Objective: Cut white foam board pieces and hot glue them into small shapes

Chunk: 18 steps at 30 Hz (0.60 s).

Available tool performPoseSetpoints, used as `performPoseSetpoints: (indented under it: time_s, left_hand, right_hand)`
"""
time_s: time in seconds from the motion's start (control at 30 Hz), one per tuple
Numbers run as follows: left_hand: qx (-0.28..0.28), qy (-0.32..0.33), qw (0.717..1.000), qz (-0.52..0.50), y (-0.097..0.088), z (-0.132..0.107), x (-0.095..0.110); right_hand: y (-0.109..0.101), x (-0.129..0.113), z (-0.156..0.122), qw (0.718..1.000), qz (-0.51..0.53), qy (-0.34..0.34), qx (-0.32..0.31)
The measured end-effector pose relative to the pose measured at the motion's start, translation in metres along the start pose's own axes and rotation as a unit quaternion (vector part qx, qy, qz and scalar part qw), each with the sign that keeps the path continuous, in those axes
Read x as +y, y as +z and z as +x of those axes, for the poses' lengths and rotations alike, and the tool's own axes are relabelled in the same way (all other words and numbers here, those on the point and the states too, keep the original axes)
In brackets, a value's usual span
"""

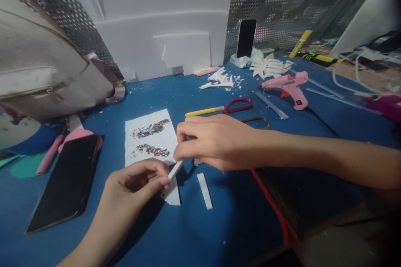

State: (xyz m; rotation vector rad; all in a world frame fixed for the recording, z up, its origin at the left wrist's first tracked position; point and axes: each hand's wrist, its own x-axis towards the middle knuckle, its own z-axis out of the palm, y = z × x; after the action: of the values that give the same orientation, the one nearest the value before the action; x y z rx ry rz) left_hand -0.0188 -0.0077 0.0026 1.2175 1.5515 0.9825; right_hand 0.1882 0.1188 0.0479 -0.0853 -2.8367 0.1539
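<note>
Between my two hands a small white strip (175,170) is held at a slant. My left hand (138,185) pinches its lower end between thumb and fingertips. At its upper end, the fingers of my right hand (209,139) are closed on it. Just beyond lies a white paper sheet (131,127) with two rows of multicoloured glitter flakes (152,129). Below the held strip, partly hidden by my left fingers, is a white scrap (173,196). Another white strip (204,191) rests on the blue table to the right. Scissors (239,104) are partly covered by my right hand.
A pink glue gun (290,87) and a glue stick (272,105) lie at the right. A dark phone (67,181) lies at the left, near a pale bag (50,58). White boards (156,0) lean at the back beside an upright phone (246,38). White scraps (221,77) are scattered behind.
</note>
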Motion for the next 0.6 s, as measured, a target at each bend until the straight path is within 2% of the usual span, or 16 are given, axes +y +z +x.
performPoseSetpoints:
  time_s: [0.27,0.47,0.6]
  left_hand:
    - [-0.007,0.017,0.999,-0.027,-0.001,0.001,-0.005]
    - [-0.132,0.03,0.981,-0.14,-0.003,0.0,-0.012]
    - [-0.134,0.056,0.976,-0.16,0.0,0.001,-0.012]
  right_hand:
    - [-0.005,0.001,0.0,0.999,0.043,0.005,-0.014]
    - [-0.01,0.0,0.003,0.974,0.216,0.014,-0.068]
    - [-0.014,-0.001,0.004,0.965,0.247,0.019,-0.092]
